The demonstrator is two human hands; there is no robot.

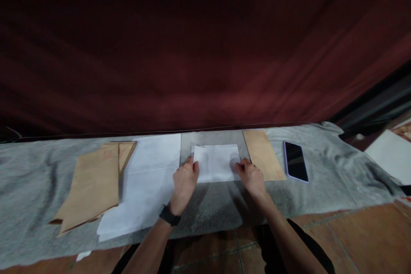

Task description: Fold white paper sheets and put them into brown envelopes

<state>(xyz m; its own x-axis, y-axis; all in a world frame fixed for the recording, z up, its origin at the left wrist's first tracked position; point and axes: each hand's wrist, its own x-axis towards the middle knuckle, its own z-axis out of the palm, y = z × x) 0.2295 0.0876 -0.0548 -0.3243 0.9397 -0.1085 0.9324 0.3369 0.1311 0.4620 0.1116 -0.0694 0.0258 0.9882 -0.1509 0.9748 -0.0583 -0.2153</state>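
With forearms reaching over the grey cloth, between large white sheets and a kraft envelope, pinching folded white paper at opposite ends with left hand and right hand apart, apparently to keep it flat.

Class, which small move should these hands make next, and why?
Probably straighten the far edge of the small white paper: it looks uneven near the left corner, and the left hand and right hand touch opposite ends.
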